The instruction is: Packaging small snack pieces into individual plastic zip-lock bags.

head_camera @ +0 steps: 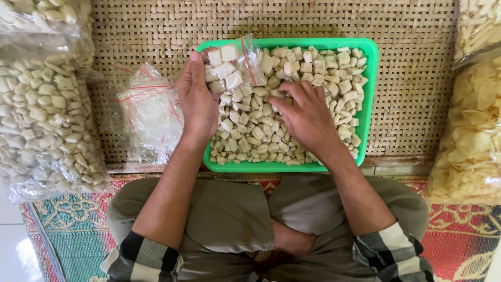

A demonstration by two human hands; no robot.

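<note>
left hand (195,99) pinches a small clear bag (235,65) half-filled with pale crackers; right hand (308,117) presses fingers together, gathering crackers in the green tray (371,78). a slack bag mouth could spill pieces.

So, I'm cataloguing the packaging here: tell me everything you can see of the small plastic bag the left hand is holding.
The small plastic bag is clear, thin film with a red line near its mouth. It holds a few pale, squarish cracker pieces and is far from full. It lies tilted over the upper left corner of the green tray, mouth toward the tray's pile. The left hand grips its left edge, thumb on top; the right hand rests on the loose pieces beside it, not touching it.
</note>
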